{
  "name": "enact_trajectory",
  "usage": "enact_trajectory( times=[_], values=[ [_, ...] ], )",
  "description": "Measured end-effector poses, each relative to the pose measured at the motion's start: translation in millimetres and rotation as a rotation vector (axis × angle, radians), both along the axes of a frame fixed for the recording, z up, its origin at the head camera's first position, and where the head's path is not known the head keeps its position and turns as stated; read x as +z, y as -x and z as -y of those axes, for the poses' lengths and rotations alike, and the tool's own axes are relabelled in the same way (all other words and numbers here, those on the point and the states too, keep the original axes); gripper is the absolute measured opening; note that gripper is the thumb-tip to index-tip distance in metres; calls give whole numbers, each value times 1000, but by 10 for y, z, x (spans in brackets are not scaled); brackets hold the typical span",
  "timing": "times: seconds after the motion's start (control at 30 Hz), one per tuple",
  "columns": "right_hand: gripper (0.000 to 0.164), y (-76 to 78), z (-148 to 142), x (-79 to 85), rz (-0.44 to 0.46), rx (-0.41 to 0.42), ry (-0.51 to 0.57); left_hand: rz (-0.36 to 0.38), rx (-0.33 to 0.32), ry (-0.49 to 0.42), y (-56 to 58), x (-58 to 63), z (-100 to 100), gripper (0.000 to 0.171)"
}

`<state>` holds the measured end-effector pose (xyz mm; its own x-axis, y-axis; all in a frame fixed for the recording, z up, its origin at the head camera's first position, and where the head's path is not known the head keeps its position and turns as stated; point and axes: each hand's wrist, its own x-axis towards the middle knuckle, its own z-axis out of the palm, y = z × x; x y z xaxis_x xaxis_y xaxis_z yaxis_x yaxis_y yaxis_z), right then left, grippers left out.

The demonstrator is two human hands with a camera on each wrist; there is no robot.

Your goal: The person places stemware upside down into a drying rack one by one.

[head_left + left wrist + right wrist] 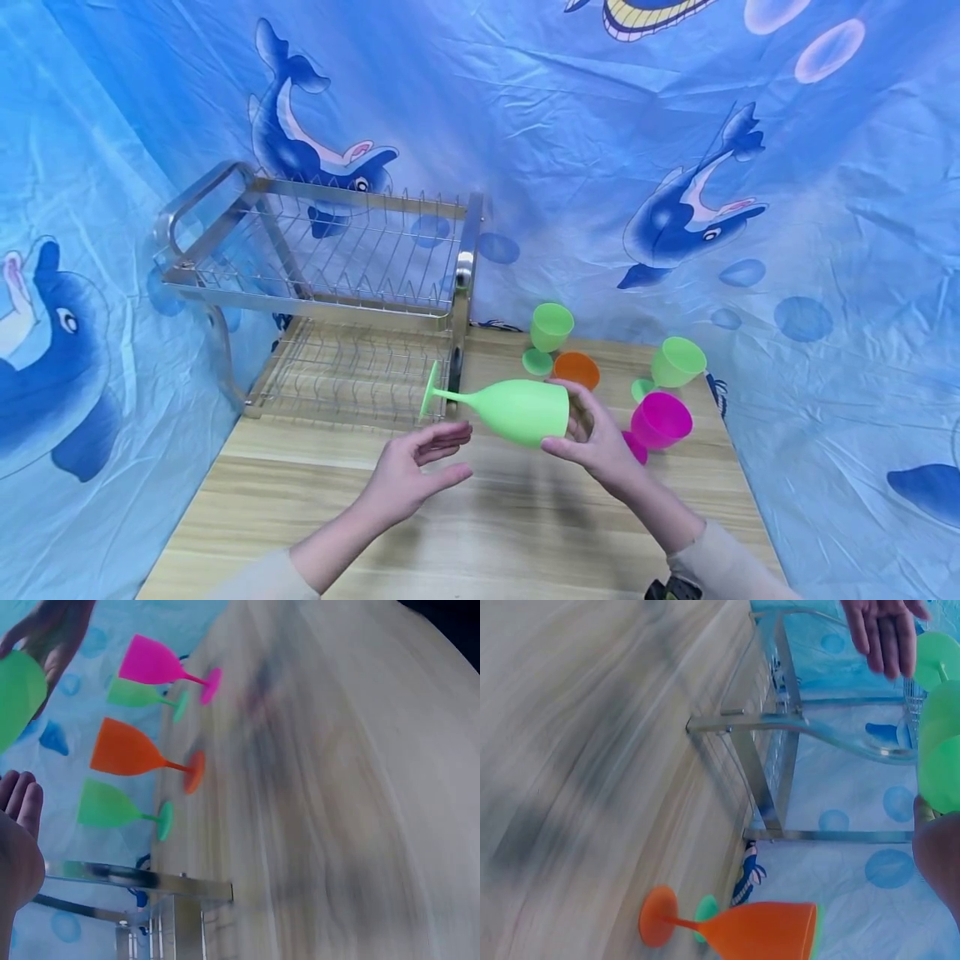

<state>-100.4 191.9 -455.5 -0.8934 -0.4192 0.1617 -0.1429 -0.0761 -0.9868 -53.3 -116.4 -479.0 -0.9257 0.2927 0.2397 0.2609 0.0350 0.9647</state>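
A green plastic wine glass (517,410) lies sideways in the air, its foot toward the left. My right hand (592,433) grips it by the rim end of the bowl. My left hand (416,471) is held below and beside the stem, fingers extended and thumb apart, with nothing in it. In the right wrist view the left palm (885,634) faces the held glass near its foot. On the table behind stand an orange wine glass (576,370), a magenta one (662,421), and two more green ones (552,327) (678,362).
A two-tier metal dish rack (307,304) stands at the back left, its right-hand post (461,292) just behind the held glass's foot. The wooden table (300,500) runs up to a blue cloth backdrop (562,167) with dolphins printed on it.
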Motion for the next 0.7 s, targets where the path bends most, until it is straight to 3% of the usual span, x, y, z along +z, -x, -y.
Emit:
enact_trajectory(
  times=[0.3,0.47,0.7],
  values=[
    [79,-71,78,1,35,-3,60,149,-12,-296,202,-58,-169,72],
    [78,-103,145,19,70,-13,73,139,-34,-372,295,23,-296,77],
    [71,-132,204,-14,115,-15,110,113,-27,-442,417,153,-401,71]
  ],
)
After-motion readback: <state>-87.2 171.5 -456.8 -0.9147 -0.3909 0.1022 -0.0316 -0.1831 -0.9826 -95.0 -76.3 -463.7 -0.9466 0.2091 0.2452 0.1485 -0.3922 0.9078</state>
